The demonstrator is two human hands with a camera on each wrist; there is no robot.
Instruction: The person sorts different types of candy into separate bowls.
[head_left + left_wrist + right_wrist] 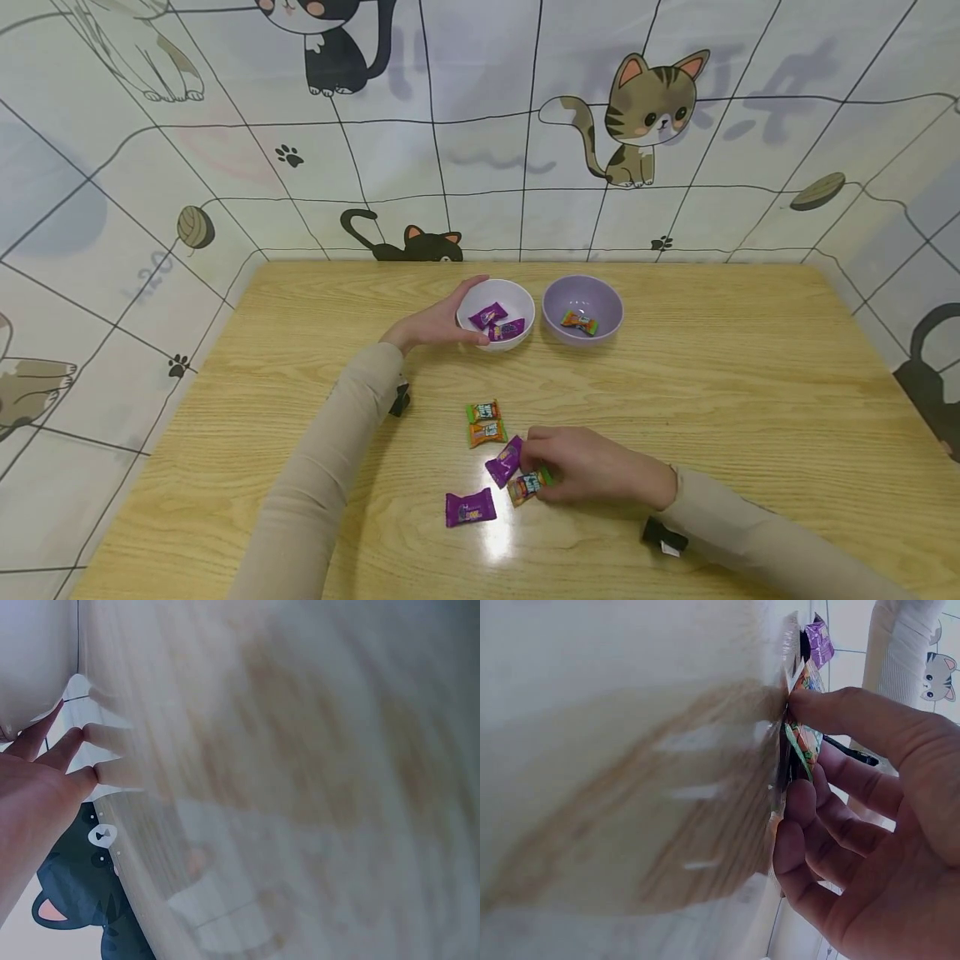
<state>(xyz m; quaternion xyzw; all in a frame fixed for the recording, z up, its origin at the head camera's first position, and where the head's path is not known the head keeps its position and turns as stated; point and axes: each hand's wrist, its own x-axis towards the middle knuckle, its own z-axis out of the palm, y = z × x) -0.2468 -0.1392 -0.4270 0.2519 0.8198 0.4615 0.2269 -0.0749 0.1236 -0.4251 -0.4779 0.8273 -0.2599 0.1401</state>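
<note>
My left hand holds the white bowl at its left side, thumb along the front and fingers behind. Two purple-wrapped candies lie inside it. In the left wrist view, fingertips touch the bowl's wall. My right hand pinches a candy in an orange-and-green wrapper at the tabletop. The thumb presses on its wrapper in the right wrist view, other fingers curled below. A purple-wrapped candy lies right beside those fingertips.
A lilac bowl with one orange-wrapped candy stands right of the white bowl. Two orange-and-green candies lie mid-table, and another purple candy lies nearer the front. A cat-patterned curtain borders the wooden table.
</note>
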